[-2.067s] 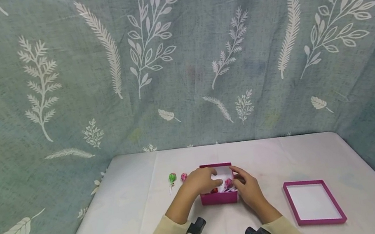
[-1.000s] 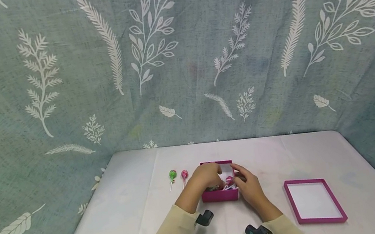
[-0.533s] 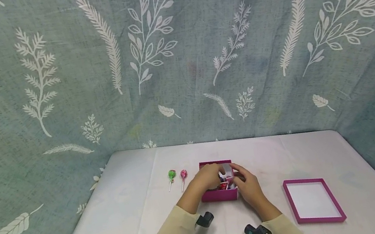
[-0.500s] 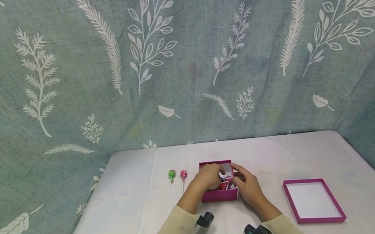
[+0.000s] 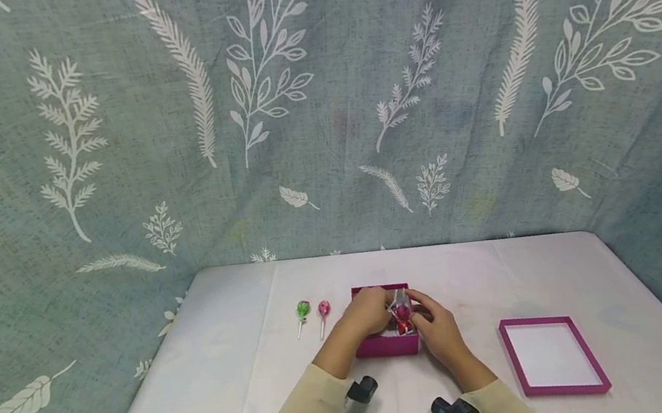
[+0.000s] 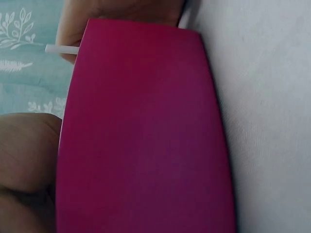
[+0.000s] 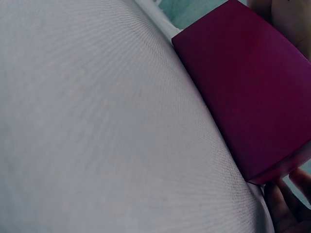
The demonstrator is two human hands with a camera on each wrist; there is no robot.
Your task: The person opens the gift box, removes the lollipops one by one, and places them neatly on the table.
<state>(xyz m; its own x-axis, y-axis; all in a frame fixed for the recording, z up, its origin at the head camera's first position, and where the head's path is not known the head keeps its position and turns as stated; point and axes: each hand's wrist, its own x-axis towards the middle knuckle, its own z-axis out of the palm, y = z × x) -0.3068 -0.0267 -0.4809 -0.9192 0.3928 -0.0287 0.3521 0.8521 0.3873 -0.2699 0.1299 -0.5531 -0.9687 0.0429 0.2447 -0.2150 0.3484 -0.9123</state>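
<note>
A magenta box (image 5: pixel 386 347) stands uncovered at the middle of the table, white inside. My left hand (image 5: pixel 366 312) reaches over its left side, bent down into it, with the fingertips hidden. Red and pink wrapped lollipops (image 5: pixel 402 318) show at the box's right side, between both hands. My right hand (image 5: pixel 436 321) grips the right wall, fingers along the rim. In the left wrist view, a white lollipop stick (image 6: pixel 62 49) pokes past the edge of the box. The right wrist view has right-hand fingers (image 7: pixel 278 206) against the box's outer side.
A green lollipop (image 5: pixel 303 309) and a pink lollipop (image 5: pixel 324 308) lie on the white-covered table left of the box. The box's lid (image 5: pixel 555 356), white inside with magenta edges, lies at the right. A leaf-patterned curtain (image 5: pixel 317 128) hangs behind.
My left hand has dipped deeper into the box, and the lollipops inside have shifted and gathered at the right side. My right hand stays at the right wall.
</note>
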